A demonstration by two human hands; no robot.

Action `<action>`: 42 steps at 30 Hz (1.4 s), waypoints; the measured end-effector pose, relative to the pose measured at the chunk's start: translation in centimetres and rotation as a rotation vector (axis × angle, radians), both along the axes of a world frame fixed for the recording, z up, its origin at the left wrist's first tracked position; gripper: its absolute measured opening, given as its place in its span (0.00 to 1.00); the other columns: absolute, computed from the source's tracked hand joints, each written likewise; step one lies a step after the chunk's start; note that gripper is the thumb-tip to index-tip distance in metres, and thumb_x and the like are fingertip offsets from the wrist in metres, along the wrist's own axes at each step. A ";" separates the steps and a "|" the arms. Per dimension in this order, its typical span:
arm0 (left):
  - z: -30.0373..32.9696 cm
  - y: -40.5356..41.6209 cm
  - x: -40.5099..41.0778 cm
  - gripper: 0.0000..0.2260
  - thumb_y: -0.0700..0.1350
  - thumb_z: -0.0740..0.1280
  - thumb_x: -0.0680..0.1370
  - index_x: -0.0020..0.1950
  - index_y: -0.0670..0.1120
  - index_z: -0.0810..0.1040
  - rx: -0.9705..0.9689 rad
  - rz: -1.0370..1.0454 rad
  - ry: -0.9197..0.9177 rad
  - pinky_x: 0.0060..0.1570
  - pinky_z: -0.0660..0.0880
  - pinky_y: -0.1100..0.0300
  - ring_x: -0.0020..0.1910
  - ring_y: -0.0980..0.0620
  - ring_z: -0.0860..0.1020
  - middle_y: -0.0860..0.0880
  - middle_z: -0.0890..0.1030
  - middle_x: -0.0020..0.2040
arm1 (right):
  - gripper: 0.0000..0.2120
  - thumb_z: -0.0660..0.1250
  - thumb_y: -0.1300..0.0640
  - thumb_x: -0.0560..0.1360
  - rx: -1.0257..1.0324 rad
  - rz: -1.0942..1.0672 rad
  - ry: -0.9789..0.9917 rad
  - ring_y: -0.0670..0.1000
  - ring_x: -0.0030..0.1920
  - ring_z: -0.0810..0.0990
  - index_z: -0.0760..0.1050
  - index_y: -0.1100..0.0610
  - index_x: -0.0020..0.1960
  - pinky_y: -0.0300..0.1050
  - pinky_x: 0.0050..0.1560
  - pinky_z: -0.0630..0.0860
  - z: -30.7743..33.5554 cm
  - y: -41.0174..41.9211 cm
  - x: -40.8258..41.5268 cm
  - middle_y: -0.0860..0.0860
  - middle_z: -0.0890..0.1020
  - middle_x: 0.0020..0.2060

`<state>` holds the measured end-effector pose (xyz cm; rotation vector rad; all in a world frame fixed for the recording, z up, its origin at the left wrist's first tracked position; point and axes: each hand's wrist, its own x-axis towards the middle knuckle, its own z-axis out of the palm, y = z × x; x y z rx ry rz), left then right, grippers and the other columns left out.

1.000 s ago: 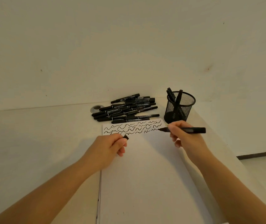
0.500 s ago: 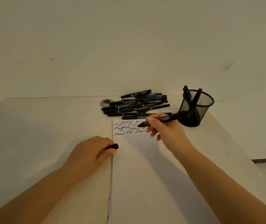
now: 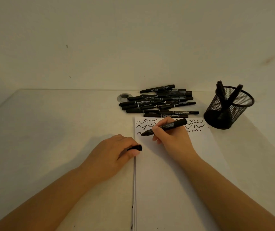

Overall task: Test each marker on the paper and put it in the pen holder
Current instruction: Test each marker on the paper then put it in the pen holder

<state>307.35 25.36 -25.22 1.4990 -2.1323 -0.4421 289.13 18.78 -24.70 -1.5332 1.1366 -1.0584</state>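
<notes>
Moved since earlier: right hand (image 3: pixel 171 139) has carried the marker (image 3: pixel 164 127) from beside the pen holder across to the left edge of the paper (image 3: pixel 175 180); left hand (image 3: pixel 111 154) has slid off the sheet onto the table (image 3: pixel 50 130), just outside that same edge.
Right hand: fingers curled round the marker barrel in a writing grip, tip angled down-left and touching, or very nearly touching, the sheet at the start of the third row of squiggles.
Left hand: rests palm-down, thumb and fingers pinching the small black cap (image 3: pixel 136 148), its open end pointing toward the paper.
Paper: lies near the table's far right corner; wavy test strokes run along its far edge in three rows, the lowest only begun at the left.
Untested markers: black pile (image 3: pixel 158 102) along the table's far edge, just beyond the paper, well apart from either hand.
Pen holder: black mesh cup (image 3: pixel 228 107) by the far right corner, upright, with a few markers already standing in it.
Step in hand: testing — my reading is that a fresh stroke is being started.
Next move calls for: a short stroke rightward, then bringing cap and tip together squarely — a skewed push would ink the fingers — and dropping the marker into the holder.
</notes>
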 end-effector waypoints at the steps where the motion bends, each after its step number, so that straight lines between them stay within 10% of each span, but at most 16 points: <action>1: 0.1 0.0 0.0 0.16 0.56 0.56 0.75 0.54 0.52 0.78 0.002 0.003 -0.002 0.44 0.68 0.67 0.44 0.61 0.72 0.58 0.79 0.44 | 0.04 0.67 0.60 0.72 -0.007 0.020 0.020 0.41 0.29 0.79 0.75 0.53 0.40 0.30 0.32 0.72 0.0 0.1 0.1 0.48 0.81 0.27; 17: 0.3 0.3 -0.3 0.13 0.55 0.57 0.77 0.52 0.52 0.78 -0.002 0.037 -0.015 0.39 0.65 0.70 0.40 0.62 0.70 0.61 0.73 0.37 | 0.08 0.68 0.59 0.70 -0.077 -0.096 0.149 0.39 0.30 0.76 0.73 0.49 0.35 0.30 0.28 0.71 -0.4 -0.1 0.1 0.46 0.78 0.27; 31: -0.1 -1.5 -2.8 0.01 0.53 0.63 0.76 0.44 0.60 0.73 -0.002 0.219 0.186 0.35 0.68 0.72 0.35 0.65 0.74 0.60 0.79 0.36 | 0.15 0.60 0.57 0.77 0.163 -0.064 -0.497 0.48 0.23 0.70 0.78 0.52 0.35 0.46 0.30 0.67 0.4 -0.3 -1.7 0.51 0.74 0.23; 42: 0.1 -1.2 -2.7 0.02 0.53 0.65 0.74 0.45 0.60 0.73 -0.016 0.210 0.174 0.35 0.66 0.76 0.33 0.68 0.73 0.62 0.75 0.34 | 0.19 0.60 0.61 0.76 0.182 -0.021 -0.412 0.46 0.22 0.69 0.78 0.52 0.29 0.36 0.23 0.66 0.8 0.2 -1.3 0.49 0.72 0.20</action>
